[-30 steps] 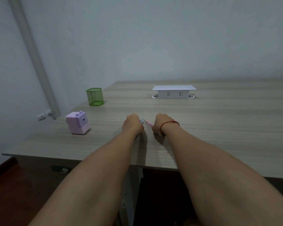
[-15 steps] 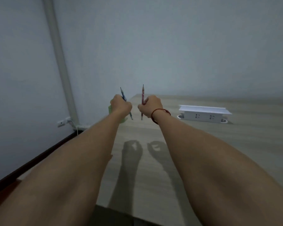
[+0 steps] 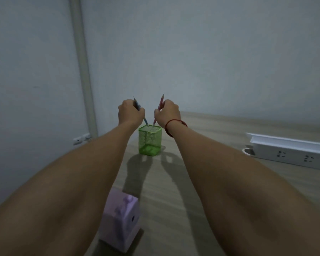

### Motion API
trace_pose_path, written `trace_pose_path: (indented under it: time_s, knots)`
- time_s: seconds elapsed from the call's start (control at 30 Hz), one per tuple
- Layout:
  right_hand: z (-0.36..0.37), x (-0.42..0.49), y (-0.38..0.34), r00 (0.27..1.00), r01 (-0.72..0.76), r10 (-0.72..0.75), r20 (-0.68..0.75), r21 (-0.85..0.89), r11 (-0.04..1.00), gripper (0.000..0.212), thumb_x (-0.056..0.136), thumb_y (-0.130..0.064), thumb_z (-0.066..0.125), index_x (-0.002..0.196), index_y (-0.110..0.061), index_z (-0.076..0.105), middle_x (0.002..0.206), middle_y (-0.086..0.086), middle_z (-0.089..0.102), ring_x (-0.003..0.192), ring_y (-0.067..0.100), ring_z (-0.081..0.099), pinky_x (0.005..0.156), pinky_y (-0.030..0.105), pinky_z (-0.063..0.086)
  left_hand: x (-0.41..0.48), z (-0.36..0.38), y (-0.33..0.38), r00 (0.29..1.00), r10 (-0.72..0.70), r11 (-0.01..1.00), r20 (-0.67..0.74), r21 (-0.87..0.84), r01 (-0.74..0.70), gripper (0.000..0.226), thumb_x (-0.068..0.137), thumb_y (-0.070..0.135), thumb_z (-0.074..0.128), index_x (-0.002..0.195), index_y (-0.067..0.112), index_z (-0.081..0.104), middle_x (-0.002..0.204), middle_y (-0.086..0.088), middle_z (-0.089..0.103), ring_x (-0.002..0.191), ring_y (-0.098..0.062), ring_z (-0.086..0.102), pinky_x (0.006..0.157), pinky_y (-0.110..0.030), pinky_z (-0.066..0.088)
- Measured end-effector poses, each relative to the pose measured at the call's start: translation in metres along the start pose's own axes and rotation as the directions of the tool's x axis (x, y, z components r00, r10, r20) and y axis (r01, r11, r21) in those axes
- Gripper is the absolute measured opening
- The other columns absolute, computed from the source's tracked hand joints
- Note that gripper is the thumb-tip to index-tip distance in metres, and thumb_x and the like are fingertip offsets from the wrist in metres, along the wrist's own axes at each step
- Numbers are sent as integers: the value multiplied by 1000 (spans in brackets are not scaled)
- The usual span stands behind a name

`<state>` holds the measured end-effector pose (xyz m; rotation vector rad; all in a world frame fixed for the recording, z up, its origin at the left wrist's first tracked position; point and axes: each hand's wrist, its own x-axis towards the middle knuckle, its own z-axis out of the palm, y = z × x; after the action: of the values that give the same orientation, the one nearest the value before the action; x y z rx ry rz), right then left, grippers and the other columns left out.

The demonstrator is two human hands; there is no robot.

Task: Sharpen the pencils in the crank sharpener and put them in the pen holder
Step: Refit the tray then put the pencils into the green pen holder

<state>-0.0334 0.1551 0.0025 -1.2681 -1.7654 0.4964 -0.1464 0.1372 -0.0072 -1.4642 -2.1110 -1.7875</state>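
A green mesh pen holder (image 3: 150, 143) stands on the wooden table (image 3: 220, 137) near the wall. Just above its rim my left hand (image 3: 130, 113) grips a blue pencil (image 3: 136, 103), sharp tip up, lower end at the holder's mouth. My right hand (image 3: 168, 112), with a red cord at the wrist, grips a red pencil (image 3: 161, 100) the same way, its lower end also at the rim. The two pencils lean apart at the top. The lilac crank sharpener (image 3: 121, 220) sits close to me, between my forearms, partly hidden by my left arm.
A white socket box (image 3: 288, 152) with a raised lid stands on the table at the right. A grey wall with a vertical pipe (image 3: 82, 67) rises behind the holder. A wall outlet (image 3: 79, 139) sits low on the left.
Both hands lifted the pencils off the table, raised them upright and carried them over the green holder. My view swung left and forward, so the sharpener now lies below my arms.
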Motion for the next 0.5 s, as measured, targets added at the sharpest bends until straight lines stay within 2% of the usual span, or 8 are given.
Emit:
trace_pose_path:
  time_s: [0.1,0.17,0.23,0.33,0.4,0.5]
  knots:
    - [21,5,19,997,-43,48,66,-75,996,23,88,-22,63,106,-8,65,110,12,67,96,28,66,83,35,56,5,19,-17,993,-59,989,107,143,43,19,83,20,66,93,4,69,90,-14,70,81,-29,68,76,-41,58]
    - [27,4,28,987,-67,84,140,-119,991,18,85,-18,64,99,-6,65,103,12,66,87,28,65,72,31,53,4,27,-24,971,-134,961,196,264,79,27,81,22,70,100,4,66,97,-15,68,85,-30,67,76,-39,58]
    - [24,2,31,970,-80,113,215,-154,985,14,87,-16,63,80,-7,56,82,8,57,68,22,55,56,27,43,2,29,-24,952,-179,946,250,310,96,30,79,20,71,100,0,63,102,-18,66,89,-32,66,68,-32,53]
    - [6,-4,26,958,-69,121,259,-202,977,37,90,-15,59,62,-13,35,64,2,37,52,15,36,44,24,27,-6,21,-10,948,-181,948,260,302,98,24,80,20,70,89,1,58,103,-20,65,91,-33,66,58,-28,44]
    - [-17,-11,18,960,-48,108,260,-226,973,39,90,-14,58,61,-14,32,63,2,34,51,15,34,43,24,25,-14,10,5,954,-177,951,243,291,102,24,81,20,68,93,2,58,108,-20,65,95,-33,65,63,-29,46]
    - [-66,-31,4,970,-18,77,229,-246,969,42,91,-19,59,60,-14,30,62,2,31,52,15,33,43,27,25,-32,-10,36,959,-174,958,222,265,113,40,82,25,68,113,1,58,120,-16,60,106,-33,61,82,-35,51]
